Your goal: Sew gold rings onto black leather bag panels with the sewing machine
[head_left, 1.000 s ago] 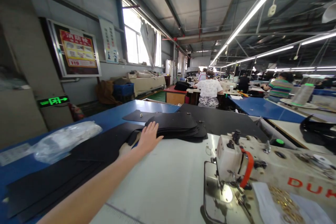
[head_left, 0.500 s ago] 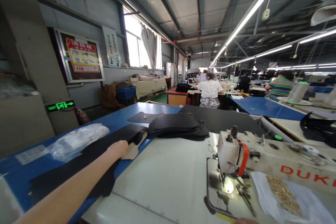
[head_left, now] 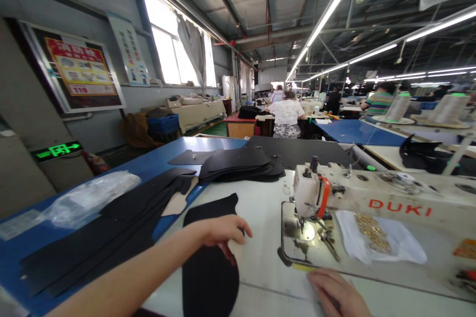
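My left hand (head_left: pixel 226 233) is over the white machine table, its fingers bent around the edge of a black, curved cut piece (head_left: pixel 210 277). A bit of pale underside shows by the fingertips, and the hand covers part of the edge. My right hand (head_left: pixel 336 290) rests low on the table with fingers extended, in front of the sewing machine's needle plate (head_left: pixel 292 242) and beside a yellow strip (head_left: pixel 303 267). More long black pieces (head_left: pixel 122 228) lie on the blue table at the left, with a beige piece (head_left: pixel 178 200) among them.
Behind the hands sits a stack of black pieces (head_left: pixel 238 163). The sewing machine (head_left: pixel 372 193) stands at right, with gold metal rings (head_left: pixel 374 233) on white cloth (head_left: pixel 347 228). A clear plastic bag (head_left: pixel 92 195) lies at left. A person (head_left: pixel 286 114) sits further ahead.
My left hand has moved right from the left-hand pile, and a black piece now lies beneath it on the white table. My right hand has come further into view. The camera has turned right.
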